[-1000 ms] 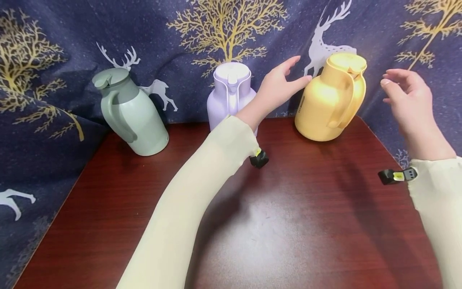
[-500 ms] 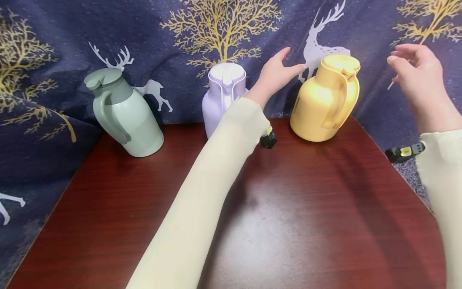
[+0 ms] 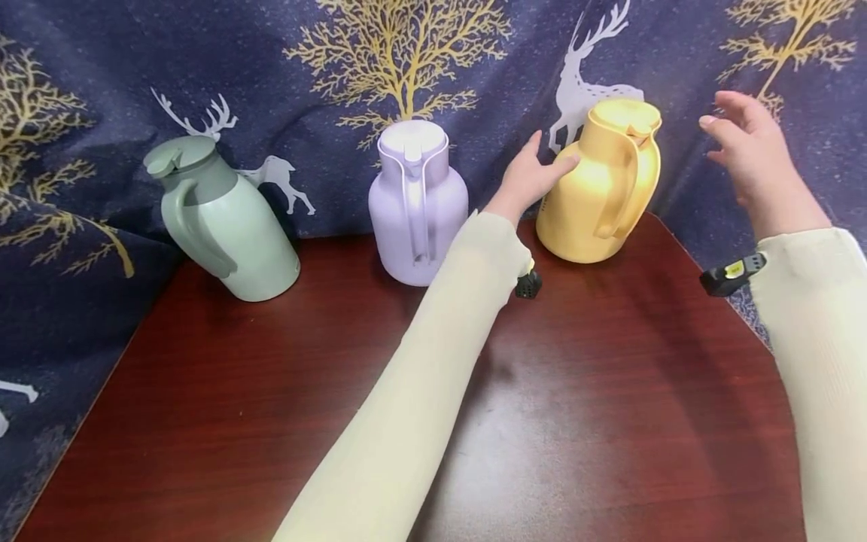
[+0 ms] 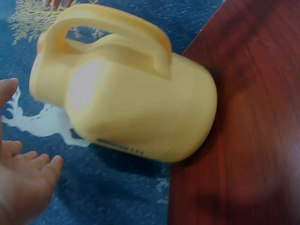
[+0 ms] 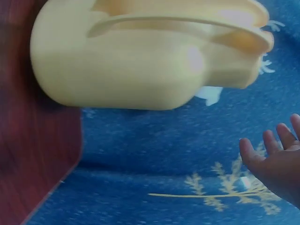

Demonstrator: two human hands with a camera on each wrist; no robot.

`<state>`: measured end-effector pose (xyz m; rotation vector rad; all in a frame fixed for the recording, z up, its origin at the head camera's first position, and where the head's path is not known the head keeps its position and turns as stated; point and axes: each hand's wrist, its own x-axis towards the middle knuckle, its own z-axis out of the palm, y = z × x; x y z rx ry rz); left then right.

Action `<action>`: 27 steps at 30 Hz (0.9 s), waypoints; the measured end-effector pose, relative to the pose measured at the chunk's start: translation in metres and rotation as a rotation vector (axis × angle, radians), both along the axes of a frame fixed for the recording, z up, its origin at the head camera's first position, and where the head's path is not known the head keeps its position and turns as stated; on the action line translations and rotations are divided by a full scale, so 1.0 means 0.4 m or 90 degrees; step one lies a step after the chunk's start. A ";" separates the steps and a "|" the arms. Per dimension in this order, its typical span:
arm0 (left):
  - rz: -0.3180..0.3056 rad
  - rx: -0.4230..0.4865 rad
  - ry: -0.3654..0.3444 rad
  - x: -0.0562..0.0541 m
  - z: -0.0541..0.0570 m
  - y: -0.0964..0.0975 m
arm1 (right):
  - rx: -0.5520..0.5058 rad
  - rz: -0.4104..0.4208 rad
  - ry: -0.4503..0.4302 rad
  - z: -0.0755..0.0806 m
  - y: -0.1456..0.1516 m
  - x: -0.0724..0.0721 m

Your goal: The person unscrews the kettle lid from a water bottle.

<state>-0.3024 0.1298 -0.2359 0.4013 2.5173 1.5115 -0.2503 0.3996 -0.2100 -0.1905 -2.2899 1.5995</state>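
Left hand [image 3: 529, 179] and right hand [image 3: 753, 154] spread wide, empty; 1 uneven push could tip the yellow jug [image 3: 591, 197] off the counter [image 3: 223, 406]!

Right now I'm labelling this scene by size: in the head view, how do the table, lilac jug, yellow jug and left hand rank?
1. Table
2. Yellow jug and lilac jug, too alike to rank
3. Left hand, clearly smallest
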 end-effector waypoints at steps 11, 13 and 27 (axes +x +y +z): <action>0.009 0.009 0.050 0.022 -0.074 0.065 | -0.110 0.070 -0.054 -0.095 -0.004 -0.038; 0.008 0.007 0.049 0.026 -0.088 0.070 | -0.073 0.081 -0.080 -0.107 -0.010 -0.044; 0.014 -0.001 0.018 0.024 -0.123 0.088 | -0.001 0.148 -0.129 -0.159 -0.038 -0.094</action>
